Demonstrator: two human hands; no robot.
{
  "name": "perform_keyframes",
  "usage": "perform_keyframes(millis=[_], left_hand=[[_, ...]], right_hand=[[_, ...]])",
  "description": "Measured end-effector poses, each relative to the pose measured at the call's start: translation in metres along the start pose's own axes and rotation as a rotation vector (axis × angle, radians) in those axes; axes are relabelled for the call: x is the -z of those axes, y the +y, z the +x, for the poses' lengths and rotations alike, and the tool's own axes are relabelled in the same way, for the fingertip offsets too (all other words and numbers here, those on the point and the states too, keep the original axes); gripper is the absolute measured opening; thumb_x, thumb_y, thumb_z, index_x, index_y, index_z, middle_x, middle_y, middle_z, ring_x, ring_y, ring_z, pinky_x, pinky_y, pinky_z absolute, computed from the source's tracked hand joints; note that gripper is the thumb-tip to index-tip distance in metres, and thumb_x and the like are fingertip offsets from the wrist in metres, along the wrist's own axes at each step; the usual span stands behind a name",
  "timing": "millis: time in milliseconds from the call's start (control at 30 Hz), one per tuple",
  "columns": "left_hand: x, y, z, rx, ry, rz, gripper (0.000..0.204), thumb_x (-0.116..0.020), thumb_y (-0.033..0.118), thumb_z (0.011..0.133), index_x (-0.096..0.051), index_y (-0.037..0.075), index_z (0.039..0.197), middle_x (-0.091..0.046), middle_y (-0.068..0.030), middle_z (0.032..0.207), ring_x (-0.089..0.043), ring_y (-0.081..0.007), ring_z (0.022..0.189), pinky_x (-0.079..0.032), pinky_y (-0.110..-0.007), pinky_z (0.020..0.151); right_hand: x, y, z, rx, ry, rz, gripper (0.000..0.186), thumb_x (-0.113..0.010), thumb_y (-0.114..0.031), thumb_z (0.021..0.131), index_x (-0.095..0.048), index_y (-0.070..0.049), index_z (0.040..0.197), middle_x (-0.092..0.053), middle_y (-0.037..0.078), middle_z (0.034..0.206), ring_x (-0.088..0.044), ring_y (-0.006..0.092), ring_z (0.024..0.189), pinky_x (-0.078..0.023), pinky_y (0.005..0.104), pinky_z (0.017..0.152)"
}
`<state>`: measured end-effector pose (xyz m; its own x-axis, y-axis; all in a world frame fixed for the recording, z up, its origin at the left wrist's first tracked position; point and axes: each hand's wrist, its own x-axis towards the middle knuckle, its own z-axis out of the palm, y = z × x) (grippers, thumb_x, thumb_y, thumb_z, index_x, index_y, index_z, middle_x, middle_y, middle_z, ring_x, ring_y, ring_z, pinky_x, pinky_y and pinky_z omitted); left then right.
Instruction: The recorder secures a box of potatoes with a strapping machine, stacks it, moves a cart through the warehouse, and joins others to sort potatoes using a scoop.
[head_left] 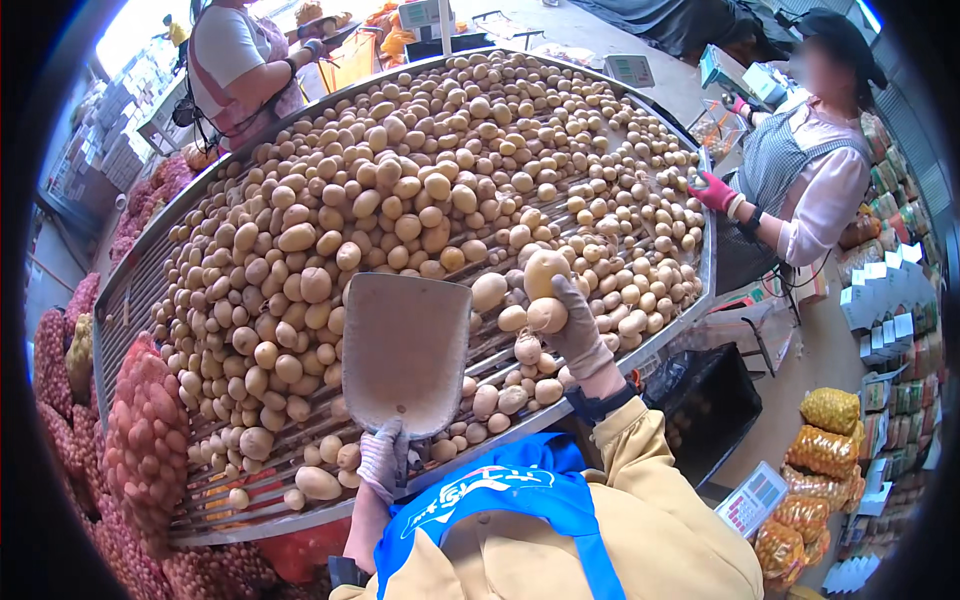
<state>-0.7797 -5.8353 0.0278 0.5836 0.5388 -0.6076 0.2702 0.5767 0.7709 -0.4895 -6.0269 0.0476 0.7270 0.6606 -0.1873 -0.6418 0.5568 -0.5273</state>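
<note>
A broad metal shovel rests blade-up over the slatted sorting table. My left hand, in a striped glove, is closed round its handle near the table's front edge. To the right, my right hand wears a grey-brown glove and curls against two larger potatoes, one above the other, over the slats. Its fingertips are partly hidden behind them. A wide heap of potatoes covers much of the table, thinning toward the front, where slats show.
One co-worker stands at the far left; another reaches onto the right rim with a pink glove. A full red mesh sack leans at the left corner. A black crate, a scale and yellow sacks stand right.
</note>
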Motion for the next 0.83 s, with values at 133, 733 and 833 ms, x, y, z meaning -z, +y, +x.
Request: perform_keyframes(millis=[133,733,833], left_hand=[[0.005,-0.007,0.012,0.052,0.07,-0.191,0.014,-0.06,0.012,0.088,-0.062,0.001,0.096,-0.061,-0.0063,0.077,-0.06,-0.0149,0.061,-0.051,-0.027,0.053],[0.019,-0.011,0.015,0.058,-0.003,-0.046,0.02,-0.061,0.012,0.087,-0.06,0.003,0.105,-0.063,-0.0076,0.092,-0.062,-0.0175,0.071,-0.053,-0.029,0.061],[0.0,-0.006,0.028,0.026,-0.037,-0.015,0.028,-0.062,0.015,0.087,-0.058,0.002,0.111,-0.064,-0.009,0.094,-0.063,-0.0185,0.072,-0.053,-0.029,0.06]], right_hand=[[-0.021,-0.007,-0.02,0.55,0.125,-0.594,0.061,-0.072,-0.026,0.084,-0.044,-0.005,0.135,-0.058,0.008,0.119,-0.058,0.0141,0.102,-0.049,0.0278,0.088],[0.02,0.013,-0.017,-0.073,0.084,0.098,0.049,-0.061,-0.043,0.09,-0.05,-0.008,0.123,-0.062,0.008,0.097,-0.065,0.0186,0.087,-0.059,0.0323,0.071],[0.035,0.008,-0.021,0.208,0.302,-0.662,0.066,-0.068,-0.041,0.086,-0.042,-0.008,0.137,-0.056,0.008,0.125,-0.058,0.0209,0.108,-0.048,0.0369,0.097]])
